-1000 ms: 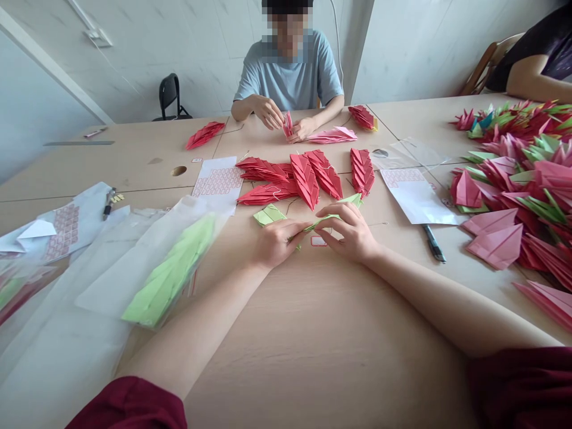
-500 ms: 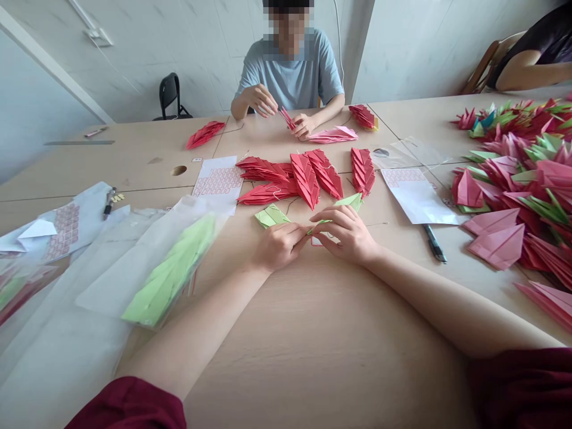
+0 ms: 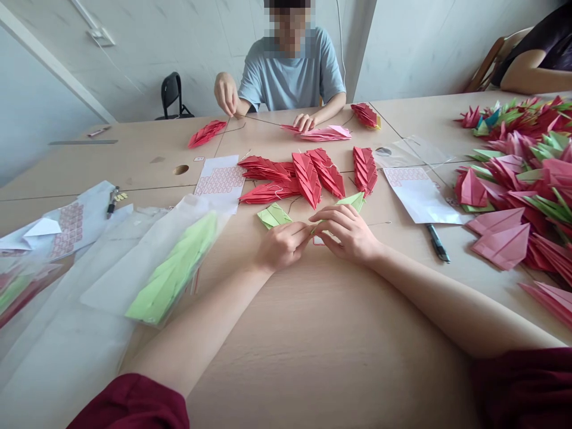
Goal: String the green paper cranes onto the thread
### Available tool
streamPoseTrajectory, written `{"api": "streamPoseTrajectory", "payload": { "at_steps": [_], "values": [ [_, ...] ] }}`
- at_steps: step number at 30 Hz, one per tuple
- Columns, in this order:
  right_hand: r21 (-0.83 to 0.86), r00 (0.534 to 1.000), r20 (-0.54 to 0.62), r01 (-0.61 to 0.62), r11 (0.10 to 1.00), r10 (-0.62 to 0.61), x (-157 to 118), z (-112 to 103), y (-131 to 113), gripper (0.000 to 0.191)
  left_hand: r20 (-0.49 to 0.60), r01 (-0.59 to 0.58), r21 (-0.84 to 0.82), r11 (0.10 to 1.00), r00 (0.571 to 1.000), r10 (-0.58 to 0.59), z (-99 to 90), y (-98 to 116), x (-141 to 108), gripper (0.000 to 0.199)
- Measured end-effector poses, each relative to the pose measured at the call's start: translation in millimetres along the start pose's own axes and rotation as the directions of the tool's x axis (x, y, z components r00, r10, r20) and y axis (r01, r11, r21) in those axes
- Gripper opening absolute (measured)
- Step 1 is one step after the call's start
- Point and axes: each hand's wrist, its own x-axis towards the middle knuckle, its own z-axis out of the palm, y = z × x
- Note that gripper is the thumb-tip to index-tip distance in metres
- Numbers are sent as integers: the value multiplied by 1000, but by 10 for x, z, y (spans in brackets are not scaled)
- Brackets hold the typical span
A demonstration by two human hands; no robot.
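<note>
My left hand (image 3: 280, 245) is closed in a pinch above the table, its fingertips meeting those of my right hand (image 3: 351, 235). Between them is a small piece of green folded paper, mostly covered by the fingers. My right hand's fingers are bent around it from the other side. Just beyond my left hand lies a light green folded paper (image 3: 272, 215). Another green folded paper (image 3: 356, 201) pokes out behind my right hand. Bundles of red folded paper (image 3: 306, 179) lie farther back, with thin string among them. A small red-edged card (image 3: 317, 241) shows under my right hand.
A plastic bag with green folded paper (image 3: 176, 268) lies left. At right are a large pile of coloured folded paper (image 3: 513, 179), a pen (image 3: 438, 243) and a printed sheet (image 3: 417, 196). Across the table (image 3: 313, 333), a person (image 3: 290, 68) handles string and pink paper.
My hands stay together in nearly the same place, and less green shows between the fingers. The person opposite has drawn one hand out leftward, pulling a string taut, and lowered the red paper.
</note>
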Motion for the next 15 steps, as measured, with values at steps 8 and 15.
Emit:
{"api": "streamPoseTrajectory", "payload": {
  "at_steps": [8, 15],
  "values": [
    [79, 999, -4, -39, 996, 39, -4, -10, 93, 10, -43, 27, -48, 998, 999, -29, -11, -27, -4, 23],
    [43, 993, -39, -105, 993, 107, -46, -20, 185, 8, -42, 139, -126, 982, 988, -146, 8, -81, -21, 23]
  ]
}}
